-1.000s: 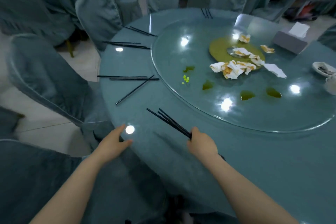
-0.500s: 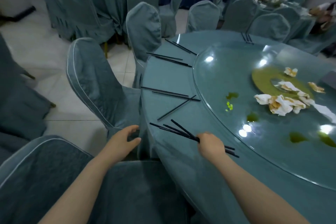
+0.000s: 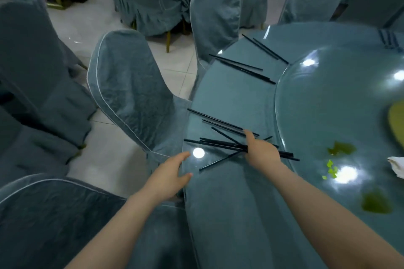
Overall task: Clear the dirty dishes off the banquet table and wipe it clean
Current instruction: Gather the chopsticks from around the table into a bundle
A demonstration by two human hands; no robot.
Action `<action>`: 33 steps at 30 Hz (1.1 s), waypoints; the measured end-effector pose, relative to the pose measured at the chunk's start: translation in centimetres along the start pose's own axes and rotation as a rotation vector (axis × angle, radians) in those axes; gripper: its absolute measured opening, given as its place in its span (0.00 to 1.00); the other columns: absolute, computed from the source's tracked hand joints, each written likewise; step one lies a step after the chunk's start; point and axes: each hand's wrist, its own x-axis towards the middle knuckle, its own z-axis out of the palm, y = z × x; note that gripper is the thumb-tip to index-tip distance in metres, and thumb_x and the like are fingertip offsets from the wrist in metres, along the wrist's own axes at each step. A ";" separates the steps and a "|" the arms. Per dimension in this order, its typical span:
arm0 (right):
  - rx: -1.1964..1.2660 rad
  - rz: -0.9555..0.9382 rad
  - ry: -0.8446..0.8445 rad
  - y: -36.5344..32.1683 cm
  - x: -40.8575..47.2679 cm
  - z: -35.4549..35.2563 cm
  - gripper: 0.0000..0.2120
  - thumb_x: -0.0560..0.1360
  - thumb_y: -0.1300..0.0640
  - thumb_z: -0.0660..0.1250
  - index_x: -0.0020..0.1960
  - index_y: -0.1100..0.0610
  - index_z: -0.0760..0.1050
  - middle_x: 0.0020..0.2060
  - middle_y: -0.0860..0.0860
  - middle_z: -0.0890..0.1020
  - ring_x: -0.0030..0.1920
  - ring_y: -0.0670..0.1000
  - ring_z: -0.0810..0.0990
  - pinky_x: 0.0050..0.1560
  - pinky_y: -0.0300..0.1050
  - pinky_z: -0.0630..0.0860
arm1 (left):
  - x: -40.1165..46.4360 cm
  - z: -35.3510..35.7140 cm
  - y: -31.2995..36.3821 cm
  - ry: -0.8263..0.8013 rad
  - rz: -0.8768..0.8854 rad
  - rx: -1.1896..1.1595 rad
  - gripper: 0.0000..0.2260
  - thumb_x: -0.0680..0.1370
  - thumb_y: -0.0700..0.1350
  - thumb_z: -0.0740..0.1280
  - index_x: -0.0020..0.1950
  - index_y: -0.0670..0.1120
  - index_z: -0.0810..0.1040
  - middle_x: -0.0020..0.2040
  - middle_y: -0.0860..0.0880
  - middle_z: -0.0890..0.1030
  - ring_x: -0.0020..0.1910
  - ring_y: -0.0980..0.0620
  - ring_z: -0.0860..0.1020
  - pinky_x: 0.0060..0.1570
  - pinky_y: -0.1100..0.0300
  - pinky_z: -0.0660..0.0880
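Note:
My right hand grips a bundle of black chopsticks lying flat over the edge of the round banquet table, its index finger reaching to a loose pair just beyond. One more chopstick lies slanted under the bundle. My left hand hovers at the table's rim with relaxed fingers, holding nothing. Farther along the rim lie two more pairs. The glass turntable carries green sauce smears and vegetable bits.
Covered chairs crowd the table's left side, and another chair back sits at my lower left. A crumpled napkin shows at the right edge. More covered tables and chairs stand behind on the tiled floor.
I have moved left around the table. My right hand slid its chopstick bundle along to the following pairs and now reaches over them. My left hand followed along the rim.

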 end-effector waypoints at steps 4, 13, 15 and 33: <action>0.063 -0.095 -0.120 1.3 3.7 0.3 0.40 0.73 0.53 0.64 0.77 0.52 0.43 0.34 0.50 0.75 0.34 0.53 0.74 0.32 0.46 0.69 | 2.7 2.7 1.0 0.004 0.015 0.061 0.28 0.75 0.50 0.68 0.73 0.56 0.63 0.71 0.55 0.69 0.69 0.56 0.68 0.64 0.65 0.62; 0.008 -0.186 0.078 1.7 5.0 1.4 0.14 0.74 0.51 0.64 0.57 0.54 0.74 0.54 0.54 0.73 0.58 0.57 0.71 0.55 0.52 0.70 | 4.9 5.2 2.2 0.007 0.031 0.227 0.36 0.74 0.49 0.69 0.76 0.57 0.54 0.78 0.53 0.55 0.75 0.51 0.58 0.72 0.58 0.58; -0.012 -0.196 0.103 1.4 4.2 2.1 0.12 0.75 0.54 0.63 0.56 0.56 0.74 0.55 0.54 0.72 0.59 0.57 0.69 0.55 0.51 0.69 | 4.6 5.4 2.1 0.027 0.026 0.236 0.36 0.74 0.49 0.69 0.77 0.56 0.52 0.78 0.53 0.53 0.76 0.51 0.56 0.73 0.57 0.57; 0.058 -0.157 -0.086 -1.4 -4.1 3.9 0.10 0.74 0.64 0.55 0.56 0.59 0.66 0.52 0.59 0.77 0.49 0.62 0.78 0.43 0.50 0.71 | -4.2 3.5 -0.5 0.196 -0.078 0.033 0.32 0.76 0.46 0.68 0.76 0.52 0.57 0.74 0.54 0.63 0.69 0.59 0.62 0.64 0.67 0.57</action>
